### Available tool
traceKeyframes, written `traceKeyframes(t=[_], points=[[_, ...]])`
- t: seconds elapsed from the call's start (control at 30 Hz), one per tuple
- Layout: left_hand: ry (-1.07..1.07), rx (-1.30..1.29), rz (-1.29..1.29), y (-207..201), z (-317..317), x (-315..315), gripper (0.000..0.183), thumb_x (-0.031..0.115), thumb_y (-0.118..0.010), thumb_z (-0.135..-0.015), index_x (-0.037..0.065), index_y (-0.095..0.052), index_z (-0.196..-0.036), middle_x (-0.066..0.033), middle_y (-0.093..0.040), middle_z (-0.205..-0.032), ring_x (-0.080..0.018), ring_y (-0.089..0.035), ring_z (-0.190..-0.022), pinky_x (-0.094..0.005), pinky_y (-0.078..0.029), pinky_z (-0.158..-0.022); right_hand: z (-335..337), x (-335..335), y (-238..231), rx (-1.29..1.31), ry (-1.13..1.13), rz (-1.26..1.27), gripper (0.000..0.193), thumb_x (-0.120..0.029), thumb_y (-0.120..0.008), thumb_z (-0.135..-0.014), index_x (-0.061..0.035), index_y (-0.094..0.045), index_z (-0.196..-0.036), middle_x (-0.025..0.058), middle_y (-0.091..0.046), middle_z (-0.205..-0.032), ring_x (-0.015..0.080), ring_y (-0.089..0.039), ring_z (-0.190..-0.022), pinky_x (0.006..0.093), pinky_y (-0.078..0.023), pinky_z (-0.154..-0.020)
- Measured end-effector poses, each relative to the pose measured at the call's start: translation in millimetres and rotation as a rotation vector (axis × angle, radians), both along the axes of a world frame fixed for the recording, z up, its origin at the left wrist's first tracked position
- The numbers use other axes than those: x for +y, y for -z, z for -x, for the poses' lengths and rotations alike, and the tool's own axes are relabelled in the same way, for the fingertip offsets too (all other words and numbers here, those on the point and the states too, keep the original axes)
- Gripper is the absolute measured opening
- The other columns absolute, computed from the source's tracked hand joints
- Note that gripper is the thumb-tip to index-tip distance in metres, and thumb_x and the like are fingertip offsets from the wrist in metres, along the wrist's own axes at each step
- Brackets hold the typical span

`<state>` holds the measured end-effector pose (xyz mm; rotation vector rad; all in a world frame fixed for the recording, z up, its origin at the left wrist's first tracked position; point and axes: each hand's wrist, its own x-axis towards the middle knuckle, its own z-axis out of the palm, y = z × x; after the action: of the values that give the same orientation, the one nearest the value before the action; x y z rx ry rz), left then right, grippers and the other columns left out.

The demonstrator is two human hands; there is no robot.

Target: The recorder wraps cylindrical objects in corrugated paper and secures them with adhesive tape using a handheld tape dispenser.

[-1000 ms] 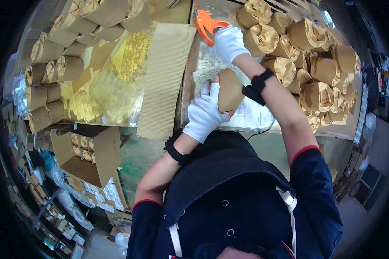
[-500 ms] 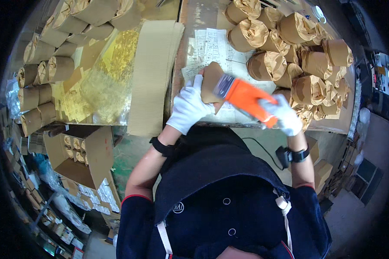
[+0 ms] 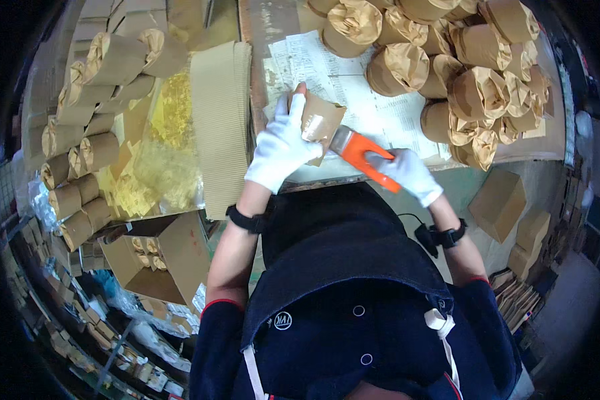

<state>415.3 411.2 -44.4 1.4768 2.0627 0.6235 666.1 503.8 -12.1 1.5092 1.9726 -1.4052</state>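
My left hand, in a white glove, is closed round a small brown paper-wrapped bundle above the near edge of the table. A glossy, wet-looking patch shows on the bundle's face. In my gloved right hand is a flat brush with an orange handle and a metal band. Its head meets the bundle's lower right side; the bristle tips are hard to make out. Under and beyond the bundle lie printed paper sheets. Left of my left hand runs a stack of corrugated cardboard strips.
Several brown paper-wrapped bundles crowd the table's right side. More wrapped bundles are piled at the left, beside a yellow-stained surface. Below the left table an open carton holds several bundles; another open carton stands at right.
The brush and my right hand have shifted left and nearer to me. The bundle is tilted differently, with its glossy face showing. The whole view has shifted and turned slightly.
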Motion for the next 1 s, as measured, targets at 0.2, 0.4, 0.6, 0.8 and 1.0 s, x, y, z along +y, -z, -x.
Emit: traceKeyframes(t=[0.2, 0.4, 0.6, 0.8, 1.0], points=[[0.012, -0.109, -0.175, -13, -17, -16, 0.093, 0.032, -0.087, -0.058, 0.011, -0.042, -0.137, -0.0232, -0.049, -0.135, -0.0413, -0.057, -0.114, -0.0473, -0.05, -0.094, -2, -15, 7, 0.065, 0.183, 0.139, 0.062, -0.057, -0.065, -0.085, 0.0046, -0.07, -0.079, 0.0065, -0.062, -0.058, 0.0115, -0.059, -0.055, 0.0303, -0.045, -0.053], [-0.205, -0.284, -0.061, -10, -6, -132, 0.087, 0.026, -0.086, -0.067, 0.005, -0.045, -0.14, -0.0257, -0.063, -0.114, -0.0383, -0.064, -0.104, -0.0424, -0.053, -0.091, 17, -6, 0, 0.118, 0.21, -0.006, 0.058, -0.052, -0.066, -0.087, 0.0061, -0.071, -0.088, 0.0088, -0.064, -0.062, 0.0113, -0.058, -0.058, 0.0297, -0.048, -0.057], [-0.214, -0.326, 0.543, -31, 12, -109, 0.057, 0.011, -0.062, -0.086, 0.002, -0.046, -0.14, -0.0217, -0.067, -0.115, -0.03, -0.067, -0.103, -0.0362, -0.053, -0.089, 70, 17, 0, 0.292, 0.404, 0.138, 0.048, -0.046, -0.07, -0.088, 0.0017, -0.067, -0.093, 0.0017, -0.063, -0.072, 0.0087, -0.056, -0.06, 0.0247, -0.044, -0.055], [-0.837, -1.55, 0.136, -47, 45, -157, 0.045, 0.001, -0.055, -0.085, 0.001, -0.046, -0.129, -0.0145, -0.062, -0.108, -0.0306, -0.069, -0.089, -0.0428, -0.062, -0.06, 139, 37, 8, 0.353, 0.15, 0.023, 0.047, -0.042, -0.074, -0.085, 0.0004, -0.068, -0.102, 0.0018, -0.066, -0.081, 0.0079, -0.058, -0.069, 0.0244, -0.048, -0.065], [-1.054, -1.64, -0.282, -52, 165, -250, 0.02, 0.014, -0.057, -0.09, 0.004, -0.049, -0.105, -0.0272, -0.058, -0.091, -0.0302, -0.061, -0.07, -0.0394, -0.057, -0.062, 213, 64, 44, 0.462, -0.031, -0.336, 0.059, -0.046, -0.075, -0.083, 0.0031, -0.064, -0.113, 0.0105, -0.071, -0.091, 0.0159, -0.066, -0.082, 0.0297, -0.051, -0.075]])
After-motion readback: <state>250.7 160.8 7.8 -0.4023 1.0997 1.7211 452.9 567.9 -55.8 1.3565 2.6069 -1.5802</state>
